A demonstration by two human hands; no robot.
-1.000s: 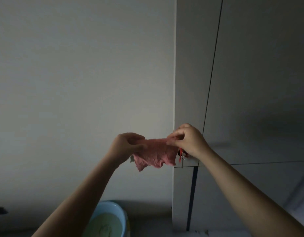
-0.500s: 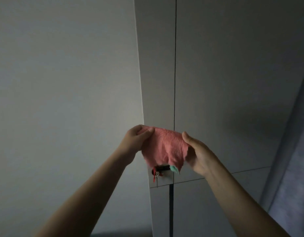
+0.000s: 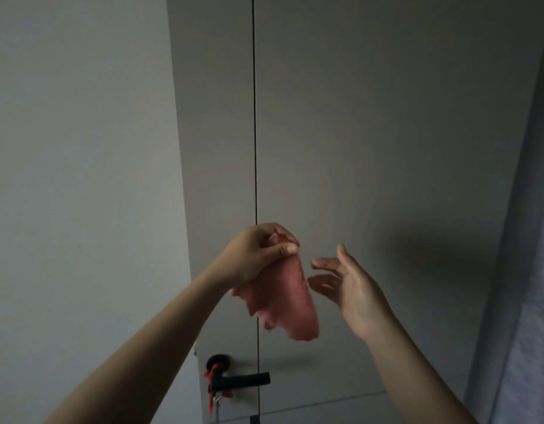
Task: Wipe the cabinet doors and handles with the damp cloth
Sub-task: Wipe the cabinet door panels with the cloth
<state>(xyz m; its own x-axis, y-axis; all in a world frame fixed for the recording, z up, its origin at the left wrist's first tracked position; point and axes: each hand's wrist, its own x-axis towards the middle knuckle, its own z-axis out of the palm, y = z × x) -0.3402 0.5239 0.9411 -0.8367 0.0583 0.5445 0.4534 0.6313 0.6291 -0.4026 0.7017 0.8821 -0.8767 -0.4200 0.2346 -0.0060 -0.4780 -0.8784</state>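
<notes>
The cabinet doors (image 3: 371,148) fill the background as flat grey panels, split by a dark vertical seam; a pale wall (image 3: 75,163) lies to their left. In front of the seam hangs the pink cloth (image 3: 287,301), its long axis roughly vertical, the lower end pointing down and slightly to the right. The left hand (image 3: 255,255) has its grip closed on the cloth's top edge, fingers and thumb curled round the bunched fabric. The right hand (image 3: 353,289) is spread wide, fingers relaxed, palm turned toward the cloth, just beside it and holding nothing. Below the cloth, a black lever handle (image 3: 240,379) points right, with a red cord and key (image 3: 214,399) hanging under its base.
</notes>
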